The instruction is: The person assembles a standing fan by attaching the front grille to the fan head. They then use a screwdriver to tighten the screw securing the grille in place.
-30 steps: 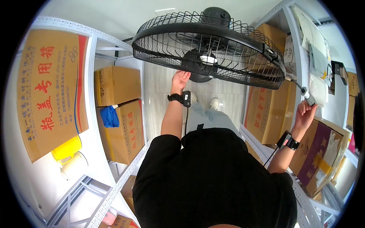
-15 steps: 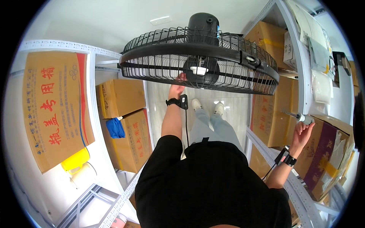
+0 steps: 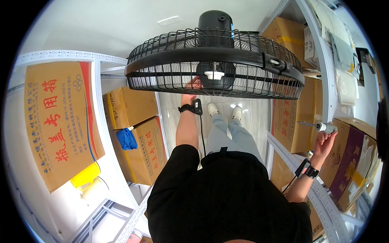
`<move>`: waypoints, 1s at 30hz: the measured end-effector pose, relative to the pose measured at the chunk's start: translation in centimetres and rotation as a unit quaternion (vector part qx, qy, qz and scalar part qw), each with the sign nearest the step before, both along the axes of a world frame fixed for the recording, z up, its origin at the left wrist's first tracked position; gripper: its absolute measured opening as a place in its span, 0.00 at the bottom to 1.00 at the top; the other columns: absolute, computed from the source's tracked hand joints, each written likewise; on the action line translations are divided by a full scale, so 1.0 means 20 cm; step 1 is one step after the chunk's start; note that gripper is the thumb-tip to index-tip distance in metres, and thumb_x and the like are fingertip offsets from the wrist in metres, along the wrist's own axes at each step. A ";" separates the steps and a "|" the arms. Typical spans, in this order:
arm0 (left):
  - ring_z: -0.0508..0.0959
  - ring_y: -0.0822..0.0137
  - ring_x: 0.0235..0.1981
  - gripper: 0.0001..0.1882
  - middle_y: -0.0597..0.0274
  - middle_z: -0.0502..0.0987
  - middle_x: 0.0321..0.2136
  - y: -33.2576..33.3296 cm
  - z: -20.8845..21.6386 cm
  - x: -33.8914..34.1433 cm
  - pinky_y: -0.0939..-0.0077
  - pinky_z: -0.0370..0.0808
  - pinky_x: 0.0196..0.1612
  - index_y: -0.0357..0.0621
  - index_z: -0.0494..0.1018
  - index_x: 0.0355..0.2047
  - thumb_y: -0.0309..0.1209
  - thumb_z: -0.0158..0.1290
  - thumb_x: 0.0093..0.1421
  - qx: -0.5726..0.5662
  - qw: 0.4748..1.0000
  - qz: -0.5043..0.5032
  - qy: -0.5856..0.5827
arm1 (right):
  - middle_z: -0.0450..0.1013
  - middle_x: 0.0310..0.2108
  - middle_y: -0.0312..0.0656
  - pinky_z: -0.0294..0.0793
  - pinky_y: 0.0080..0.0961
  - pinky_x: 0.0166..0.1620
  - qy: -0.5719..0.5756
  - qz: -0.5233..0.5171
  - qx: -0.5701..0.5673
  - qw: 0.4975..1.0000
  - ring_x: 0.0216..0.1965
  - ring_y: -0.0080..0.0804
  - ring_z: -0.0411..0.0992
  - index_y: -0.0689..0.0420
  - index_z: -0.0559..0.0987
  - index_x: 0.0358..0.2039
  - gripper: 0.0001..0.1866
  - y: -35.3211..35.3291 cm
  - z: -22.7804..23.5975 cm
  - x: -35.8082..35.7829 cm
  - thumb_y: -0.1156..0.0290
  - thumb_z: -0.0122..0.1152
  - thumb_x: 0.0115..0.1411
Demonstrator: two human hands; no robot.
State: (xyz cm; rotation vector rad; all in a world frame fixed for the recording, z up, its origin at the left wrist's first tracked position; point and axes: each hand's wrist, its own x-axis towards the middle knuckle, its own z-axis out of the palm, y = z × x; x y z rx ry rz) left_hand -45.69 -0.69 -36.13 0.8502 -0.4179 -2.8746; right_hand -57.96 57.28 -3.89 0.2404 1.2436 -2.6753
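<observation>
A large black caged fan [image 3: 178,55] fills the upper middle, seen edge-on, with its motor housing [image 3: 215,24] at the far side. Inside the wire grille a white round part [image 3: 214,75] sits at the hub. My left hand [image 3: 193,86] is up at the near grille beside the hub; wires cross over its fingers, so their grip is hidden. Out to the right, my right hand [image 3: 325,141] is closed round the grey handle of a screwdriver [image 3: 326,128], whose metal shaft points left, away from the fan.
Metal shelf frames stand on both sides. Cardboard boxes fill the left shelves [image 3: 60,121], with a blue cloth bag [image 3: 127,139] and a yellow item [image 3: 86,175]. More boxes [image 3: 352,158] are close by my right hand. A wall socket plate [image 3: 169,21] is behind the fan.
The whole view has shifted slightly. More of my left hand's fingers show through the grille beside the hub. My right hand still holds the screwdriver, its shaft turned a little more level.
</observation>
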 end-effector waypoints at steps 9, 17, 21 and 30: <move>0.72 0.60 0.29 0.17 0.51 0.73 0.29 0.05 0.11 -0.03 0.66 0.74 0.38 0.29 0.69 0.48 0.27 0.41 0.62 -0.003 0.995 0.045 -0.089 | 0.61 0.22 0.30 0.54 0.10 0.19 0.002 -0.028 0.065 0.997 0.19 0.15 0.56 0.60 0.66 0.54 0.24 -0.04 0.02 0.03 0.55 0.49 0.66; 0.75 0.63 0.40 0.24 0.55 0.75 0.38 -0.06 -0.10 0.07 0.69 0.73 0.46 0.36 0.69 0.53 0.20 0.51 0.53 -0.175 0.983 -0.001 -0.049 | 0.74 0.25 0.38 0.65 0.13 0.22 -0.105 -0.122 0.046 0.986 0.20 0.21 0.68 0.54 0.75 0.29 0.11 -0.13 0.02 -0.04 0.60 0.59 0.62; 0.71 0.62 0.48 0.26 0.56 0.72 0.45 -0.08 -0.07 0.05 0.68 0.69 0.53 0.39 0.67 0.54 0.18 0.52 0.53 -0.135 0.982 -0.026 -0.127 | 0.75 0.31 0.44 0.67 0.13 0.23 -0.146 -0.073 -0.194 0.967 0.23 0.22 0.70 0.63 0.72 0.38 0.18 -0.06 -0.22 -0.18 0.58 0.57 0.62; 0.74 0.63 0.40 0.14 0.58 0.74 0.37 -0.22 0.17 0.26 0.71 0.75 0.46 0.42 0.72 0.47 0.26 0.51 0.60 -0.197 0.941 -0.032 -0.274 | 0.74 0.34 0.45 0.72 0.20 0.29 -0.111 -0.166 -0.298 0.933 0.31 0.32 0.72 0.60 0.72 0.42 0.20 -0.02 -0.46 -0.30 0.57 0.62 0.59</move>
